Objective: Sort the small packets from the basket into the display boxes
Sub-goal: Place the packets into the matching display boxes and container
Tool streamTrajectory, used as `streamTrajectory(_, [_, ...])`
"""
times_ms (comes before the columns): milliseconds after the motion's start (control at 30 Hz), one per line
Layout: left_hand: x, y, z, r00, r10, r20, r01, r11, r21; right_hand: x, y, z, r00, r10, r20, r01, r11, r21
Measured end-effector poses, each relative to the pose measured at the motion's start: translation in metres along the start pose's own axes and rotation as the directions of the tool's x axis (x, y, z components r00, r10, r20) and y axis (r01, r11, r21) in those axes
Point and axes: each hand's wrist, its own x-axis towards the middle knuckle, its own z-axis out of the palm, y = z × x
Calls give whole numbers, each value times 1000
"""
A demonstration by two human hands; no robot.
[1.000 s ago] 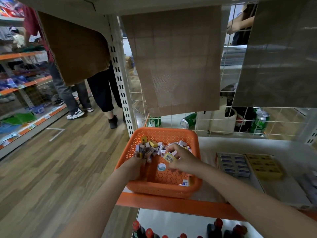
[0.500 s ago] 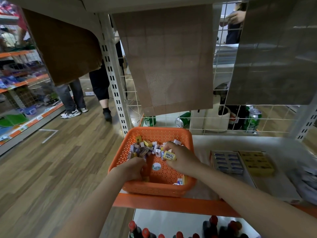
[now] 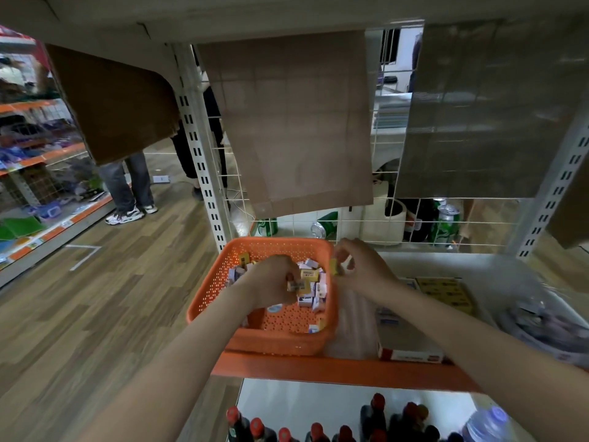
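Observation:
An orange perforated basket point(image 3: 220, 282) stands on the shelf's left end, with several small packets point(image 3: 314, 287) heaped in its back half. My left hand point(image 3: 271, 282) is inside the basket, its fingers curled round a small yellowish packet point(image 3: 294, 286). My right hand point(image 3: 363, 269) hovers over the basket's right rim and pinches a yellow packet point(image 3: 334, 267). To the right lie the display boxes: a yellow-filled one point(image 3: 446, 291) and a white and red one point(image 3: 411, 346), partly hidden by my right forearm.
Brown cardboard sheets point(image 3: 296, 122) hang from the wire back grid above the shelf. Green cans point(image 3: 447, 221) stand behind the grid. Dark bottles with red caps point(image 3: 315, 430) fill the shelf below. People's legs point(image 3: 127, 189) stand in the aisle to the left. A wrapped bundle point(image 3: 548, 330) lies far right.
My right hand lifted a yellow packet out of the heap and moved right to the basket's rim. My left hand moved from the basket's front edge into the heap and took a packet.

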Motion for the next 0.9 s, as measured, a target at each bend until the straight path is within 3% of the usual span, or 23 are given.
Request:
streamTrajectory(133, [8, 27, -5, 997, 63, -37, -63, 998, -14, -16, 24, -28, 995, 98, -26, -95, 991, 89])
streamTrajectory(367, [32, 64, 5, 989, 145, -27, -147, 987, -62, -41, 57, -65, 989, 148, 10, -148, 985, 86])
streamTrajectory(900, [55, 99, 36, 980, 198, 28, -196, 978, -67, -77, 133, -122, 970, 217, -108, -229, 966, -121])
